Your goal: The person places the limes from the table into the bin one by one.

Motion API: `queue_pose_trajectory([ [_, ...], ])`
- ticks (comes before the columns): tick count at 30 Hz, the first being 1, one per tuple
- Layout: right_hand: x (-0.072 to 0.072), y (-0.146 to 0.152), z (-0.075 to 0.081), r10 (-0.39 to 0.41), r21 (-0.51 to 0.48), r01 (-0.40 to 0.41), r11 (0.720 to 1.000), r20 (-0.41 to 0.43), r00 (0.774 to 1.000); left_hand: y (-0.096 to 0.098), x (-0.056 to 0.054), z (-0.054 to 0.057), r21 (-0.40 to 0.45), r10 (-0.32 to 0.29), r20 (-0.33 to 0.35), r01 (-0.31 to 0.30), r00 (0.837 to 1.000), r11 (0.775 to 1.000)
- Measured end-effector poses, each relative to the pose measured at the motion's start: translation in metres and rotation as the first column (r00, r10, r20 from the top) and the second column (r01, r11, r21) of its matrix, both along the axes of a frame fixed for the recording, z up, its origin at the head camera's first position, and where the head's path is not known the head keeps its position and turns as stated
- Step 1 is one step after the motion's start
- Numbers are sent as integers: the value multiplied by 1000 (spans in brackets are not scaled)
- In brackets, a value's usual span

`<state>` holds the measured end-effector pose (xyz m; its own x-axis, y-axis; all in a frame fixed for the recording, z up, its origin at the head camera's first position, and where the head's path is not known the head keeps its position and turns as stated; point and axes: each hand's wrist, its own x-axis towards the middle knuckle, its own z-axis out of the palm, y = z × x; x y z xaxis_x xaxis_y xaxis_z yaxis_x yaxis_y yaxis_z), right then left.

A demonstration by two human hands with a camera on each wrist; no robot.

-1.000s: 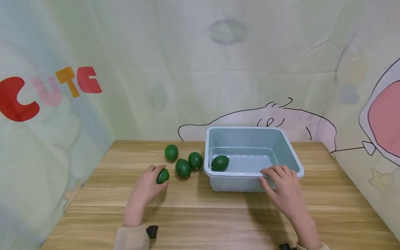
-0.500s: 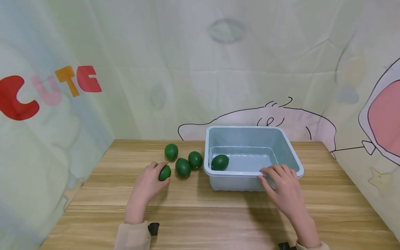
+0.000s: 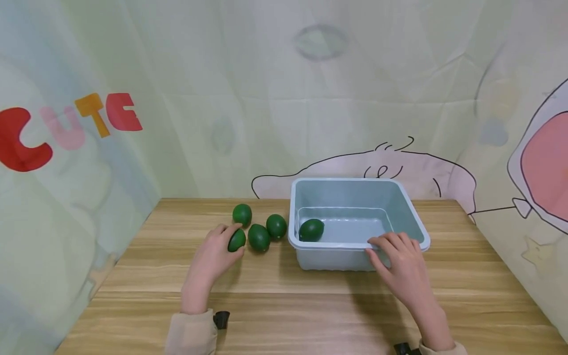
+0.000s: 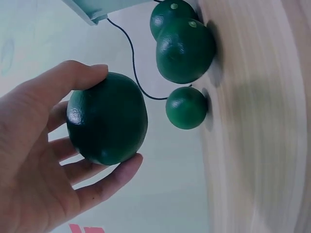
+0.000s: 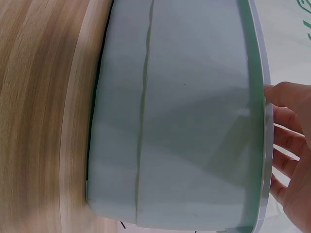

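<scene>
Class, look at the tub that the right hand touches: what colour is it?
The tub is pale greyish blue; it shows best in the head view.

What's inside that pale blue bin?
One green fruit lies inside the bin, near its left side. Its front wall covers the nearest part inside, so I can't see there.

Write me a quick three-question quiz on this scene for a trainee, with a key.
1. Where does the right hand grip the pale blue tub? A) far rim; B) rim nearest the person; C) inside floor.
2. True or false: the left hand holds nothing.
3. How many green fruits lie on the table, outside both tub and hand?

Key:
1. B.
2. False; it holds a green fruit, the held one being left of the tub.
3. Three.
</scene>
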<state>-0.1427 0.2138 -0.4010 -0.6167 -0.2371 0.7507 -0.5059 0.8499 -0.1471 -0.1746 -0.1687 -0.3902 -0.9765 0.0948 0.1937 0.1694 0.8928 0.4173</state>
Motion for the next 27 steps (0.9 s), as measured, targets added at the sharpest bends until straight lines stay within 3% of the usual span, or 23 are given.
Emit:
queue_pose_trajectory([
  [16, 2, -1, 1, -1, -5, 1, 1000, 13, 1000, 13, -7, 15, 3, -22, -74, 22, 997, 1000],
  [27, 2, -1, 2, -3, -1, 3, 1000, 18, 1000, 19, -10, 24, -7, -38, -76, 38, 996, 999],
])
